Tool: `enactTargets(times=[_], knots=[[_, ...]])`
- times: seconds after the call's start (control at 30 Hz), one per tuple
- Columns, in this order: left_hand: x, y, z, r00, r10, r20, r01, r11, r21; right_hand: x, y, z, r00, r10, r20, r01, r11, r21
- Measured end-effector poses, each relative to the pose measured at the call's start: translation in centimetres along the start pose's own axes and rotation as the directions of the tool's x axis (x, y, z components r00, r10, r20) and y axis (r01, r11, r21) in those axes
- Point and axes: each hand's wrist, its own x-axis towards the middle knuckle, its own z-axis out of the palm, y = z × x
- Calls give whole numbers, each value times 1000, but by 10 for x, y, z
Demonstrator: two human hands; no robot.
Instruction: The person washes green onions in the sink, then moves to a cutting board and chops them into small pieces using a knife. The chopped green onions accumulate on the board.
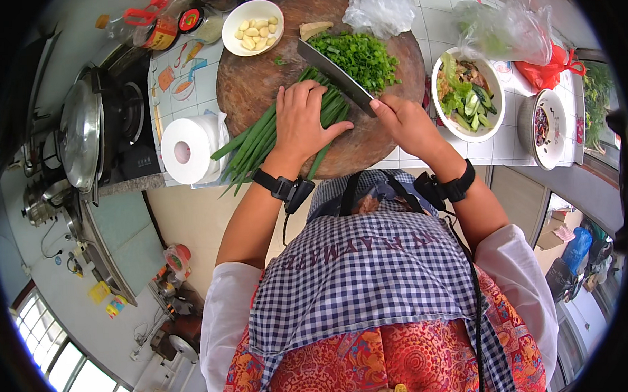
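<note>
My left hand (306, 113) presses a bundle of long green scallions (263, 141) against a round wooden chopping board (248, 94), thumb spread to the right. The stalks' near ends stick out past the board's edge. In my right hand (405, 121) is a cleaver (336, 76), its blade slanting up and left across the far end of the bundle. A heap of chopped scallions (358, 59) lies on the board just beyond the blade. Behind the blade's tip is a piece of what looks like ginger (316, 29).
At the board's far left stands a bowl of peeled garlic (253, 28); a crumpled plastic bag (380, 9) is at its far right. A paper roll (190, 148) stands left. On the right are a bowl of sliced cucumber and lettuce (468, 94) and a patterned bowl (542, 129).
</note>
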Motion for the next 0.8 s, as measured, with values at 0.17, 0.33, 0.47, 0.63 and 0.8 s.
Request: enactTargets(times=[0.17,0.33,0.47,0.63,0.8], knots=[[2,-7,-2,995,98,36,-99,994,42,-2,-3,2,1000,24,-12,-24,1000,-5],[-2,-5,0,988,127,84,-129,992,13,-2,-6,7,998,59,-14,-60,998,-28],[-2,-10,8,995,72,69,-76,995,67,-4,-8,12,998,60,-30,-60,998,-23],[3,-23,8,994,108,-4,-108,994,4,-4,-11,16,996,83,-41,-84,996,-33],[5,-29,6,995,78,-63,-84,991,-100,-2,-15,21,997,55,-52,-58,996,-61]])
